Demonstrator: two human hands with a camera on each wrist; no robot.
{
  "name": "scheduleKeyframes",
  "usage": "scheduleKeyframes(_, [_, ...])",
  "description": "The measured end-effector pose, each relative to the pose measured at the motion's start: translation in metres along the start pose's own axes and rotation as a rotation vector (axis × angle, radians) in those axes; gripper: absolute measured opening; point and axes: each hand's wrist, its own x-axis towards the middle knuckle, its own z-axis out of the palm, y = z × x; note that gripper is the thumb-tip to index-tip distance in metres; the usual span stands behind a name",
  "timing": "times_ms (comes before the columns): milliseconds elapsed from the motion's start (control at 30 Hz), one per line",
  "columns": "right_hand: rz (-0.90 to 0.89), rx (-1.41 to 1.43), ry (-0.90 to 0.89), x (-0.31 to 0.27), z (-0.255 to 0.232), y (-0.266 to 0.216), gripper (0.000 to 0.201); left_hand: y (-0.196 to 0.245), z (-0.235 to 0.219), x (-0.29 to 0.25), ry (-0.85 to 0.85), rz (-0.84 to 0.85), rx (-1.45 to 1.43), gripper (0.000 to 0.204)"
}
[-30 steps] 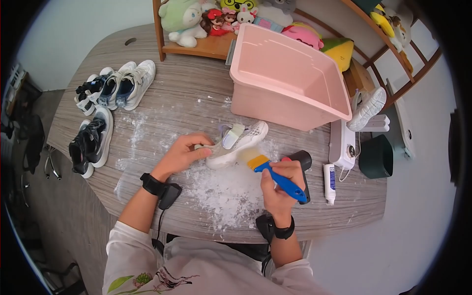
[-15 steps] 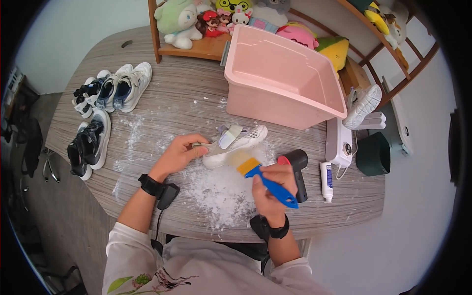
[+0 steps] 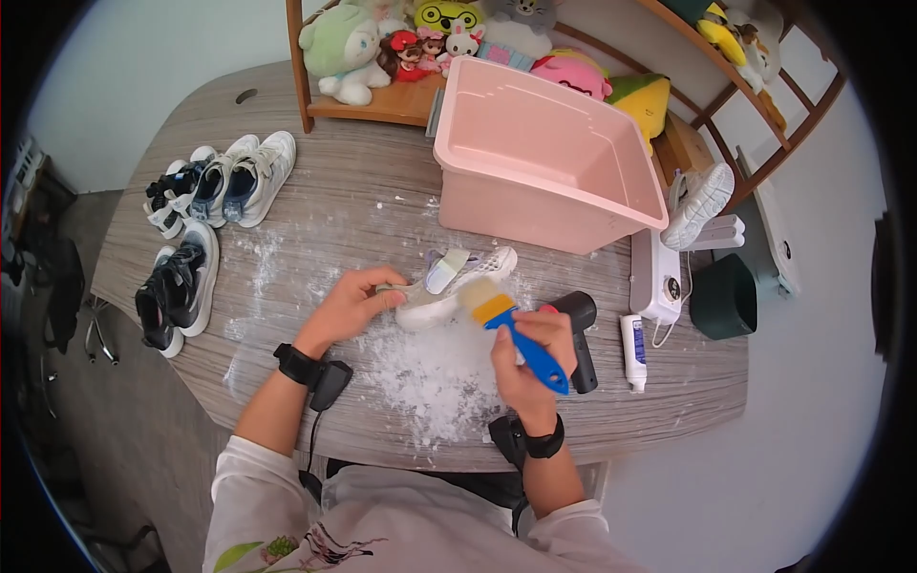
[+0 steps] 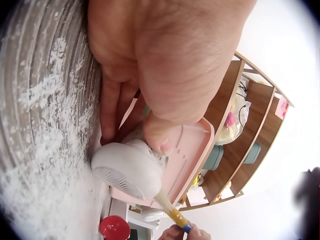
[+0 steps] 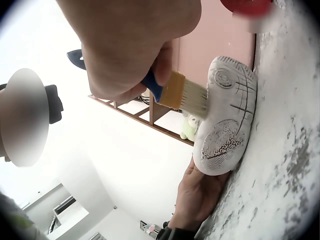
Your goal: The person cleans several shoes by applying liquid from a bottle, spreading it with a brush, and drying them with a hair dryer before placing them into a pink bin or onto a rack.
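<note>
Near the middle of the table, a light-coloured shoe (image 3: 430, 314) is tilted on its side, toe to the right. My left hand (image 3: 346, 307) grips it by the heel end, thumb on the upper. In my right hand (image 3: 522, 380) is a paintbrush (image 3: 494, 308) with a blue handle, yellow band and pale bristles. The right wrist view shows the bristles (image 5: 194, 98) against the edge of the patterned white sole (image 5: 235, 107). From the left wrist, the rounded heel (image 4: 125, 167) is in front and the brush tip reaches the shoe's far side.
White powder (image 3: 420, 382) is spread around the shoe. A pink bin (image 3: 535, 215) stands behind it. To the right lie a dark hair dryer (image 3: 581, 349) and a white tube (image 3: 634, 353). Several other shoes (image 3: 196, 277) stand at the left. Plush toys (image 3: 349, 53) fill the shelf.
The brush first swept left along the side of the shoe, then back up and slightly right. My left hand keeps its hold on the heel, and the shoe stays in nearly the same place.
</note>
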Motion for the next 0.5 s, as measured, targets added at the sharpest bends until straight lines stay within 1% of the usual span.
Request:
scheduleKeyframes(33, [-0.006, -0.036, 0.026, 0.001, 0.001, 0.004, 0.019, -0.001, 0.001, 0.000, 0.001, -0.005, -0.001, 0.016])
scheduleKeyframes(67, [0.095, -0.019, 0.089, -0.001, 0.002, 0.010, 0.017, -0.001, 0.001, 0.000, 0.000, -0.005, -0.006, 0.016])
scheduleKeyframes(100, [0.094, -0.023, 0.083, -0.002, 0.001, 0.015, 0.017, 0.000, 0.001, 0.000, 0.000, 0.007, 0.001, 0.016])
scheduleKeyframes(167, [0.178, -0.050, 0.188, -0.002, -0.003, 0.023, 0.017, -0.002, 0.002, -0.001, 0.001, 0.021, 0.008, 0.016])
scheduleKeyframes(200, [0.123, -0.099, 0.154, -0.001, -0.004, 0.023, 0.019, -0.004, 0.002, 0.000, 0.000, 0.019, -0.012, 0.016])
scheduleKeyframes(333, [0.088, -0.143, 0.197, 0.003, 0.000, 0.024, 0.019, 0.001, 0.000, -0.001, 0.003, -0.012, 0.003, 0.016])
scheduleKeyframes(400, [0.253, -0.064, 0.251, -0.001, 0.001, 0.032, 0.018, 0.005, 0.001, -0.001, 0.003, 0.000, 0.004, 0.016])
scheduleKeyframes(433, [0.252, -0.068, 0.249, -0.002, 0.002, 0.034, 0.018, 0.005, 0.002, -0.001, 0.004, 0.010, 0.003, 0.016])
scheduleKeyframes(500, [0.344, 0.059, 0.225, -0.003, 0.003, 0.037, 0.017, -0.003, 0.002, 0.000, 0.002, 0.024, -0.006, 0.016])
